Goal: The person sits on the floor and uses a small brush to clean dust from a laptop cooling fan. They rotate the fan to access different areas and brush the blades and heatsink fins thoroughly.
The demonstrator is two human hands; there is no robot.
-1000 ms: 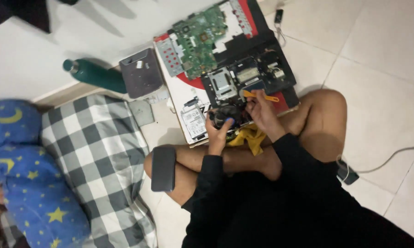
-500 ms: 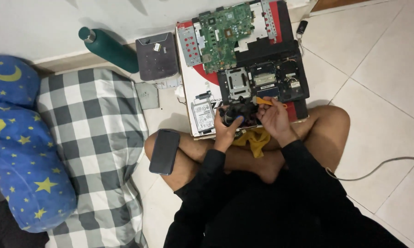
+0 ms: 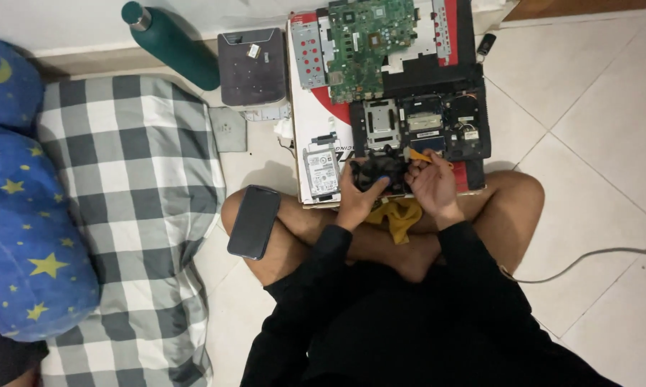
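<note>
- Now the left hand (image 3: pixel 357 197) and right hand (image 3: pixel 430 188) stayed clenched on the small black round fan part (image 3: pixel 382 172), as before.
- It sat at 6 o'clock of the opened black laptop base (image 3: pixel 423 125); work looked unfinished.

Home: tiled floor (image 3: pixel 609 107), checked bedding (image 3: pixel 122 179), star-print pillow (image 3: pixel 22 236).

Long black sleeves, apparently black shorts, bare legs.
</note>
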